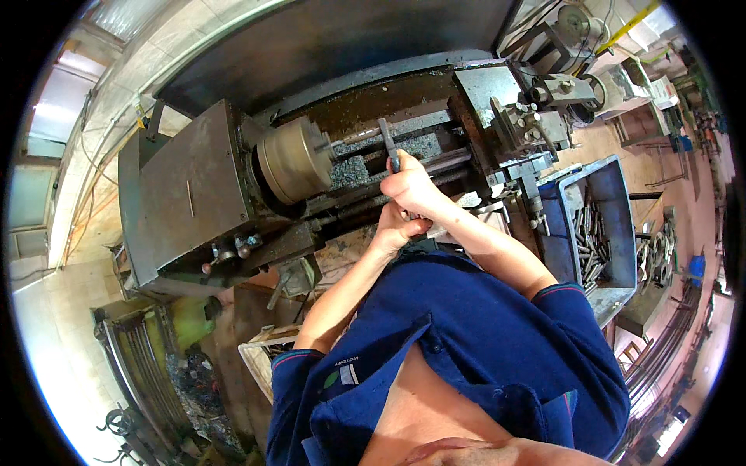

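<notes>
I stand over a metal lathe (210, 194) with a round chuck (294, 159). My right hand (412, 186) is closed around a dark slim metal tool (388, 141) that points toward the workpiece by the chuck. My left hand (394, 229) sits just below the right one, fingers curled; what it grips is hidden under the right hand. Metal chips lie in the lathe bed (365, 159). My forearms and blue shirt fill the lower middle.
The lathe's tool post and carriage (521, 124) stand to the right of my hands. A blue bin (594, 225) holding several metal rods sits at right. A crate (260, 353) and scrap lie on the floor at lower left.
</notes>
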A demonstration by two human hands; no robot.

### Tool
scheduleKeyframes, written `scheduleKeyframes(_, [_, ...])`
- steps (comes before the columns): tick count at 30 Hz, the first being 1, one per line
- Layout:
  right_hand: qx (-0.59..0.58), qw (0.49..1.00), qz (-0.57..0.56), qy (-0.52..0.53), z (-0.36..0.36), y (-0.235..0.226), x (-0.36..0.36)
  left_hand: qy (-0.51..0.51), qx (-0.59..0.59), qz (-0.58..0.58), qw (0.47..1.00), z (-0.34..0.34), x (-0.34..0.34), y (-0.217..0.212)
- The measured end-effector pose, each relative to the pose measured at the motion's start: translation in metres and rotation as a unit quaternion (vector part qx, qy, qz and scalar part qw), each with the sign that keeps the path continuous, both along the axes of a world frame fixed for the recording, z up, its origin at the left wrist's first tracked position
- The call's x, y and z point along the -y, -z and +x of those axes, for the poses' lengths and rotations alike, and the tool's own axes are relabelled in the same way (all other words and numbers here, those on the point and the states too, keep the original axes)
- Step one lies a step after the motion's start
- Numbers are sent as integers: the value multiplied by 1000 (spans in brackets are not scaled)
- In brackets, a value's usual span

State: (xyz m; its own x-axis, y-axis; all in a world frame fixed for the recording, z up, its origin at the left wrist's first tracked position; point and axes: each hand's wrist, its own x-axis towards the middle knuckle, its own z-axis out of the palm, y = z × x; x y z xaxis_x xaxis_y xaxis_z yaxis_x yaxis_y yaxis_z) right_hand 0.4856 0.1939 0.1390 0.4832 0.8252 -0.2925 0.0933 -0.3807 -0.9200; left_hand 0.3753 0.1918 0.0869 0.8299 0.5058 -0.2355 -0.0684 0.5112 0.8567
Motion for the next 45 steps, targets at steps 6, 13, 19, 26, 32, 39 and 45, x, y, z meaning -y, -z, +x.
scheduleKeyframes(6, [-7,1000,26,-3,3,-2,4,16,9,-30,999,3,1,-7])
scheduleKeyframes(13, [-6,1000,2,-3,-5,-7,-2,14,-7,6,1000,-5,0,1])
scheduleKeyframes(19, [-47,998,17,-42,-3,-14,-4,-16,23,24,999,-4,0,-8])
scheduleKeyframes(26, [-64,997,32,-23,6,-22,11,25,13,10,1000,2,1,-7])
scheduleKeyframes(32, [-57,997,32,-42,0,-17,2,5,23,13,1000,-5,-1,-10])
scheduleKeyframes(39, [-48,998,42,-11,4,-12,10,6,23,4,1000,1,6,-5])
scheduleKeyframes(45, [-66,996,51,-41,0,-18,4,7,17,24,1000,-5,0,-8])
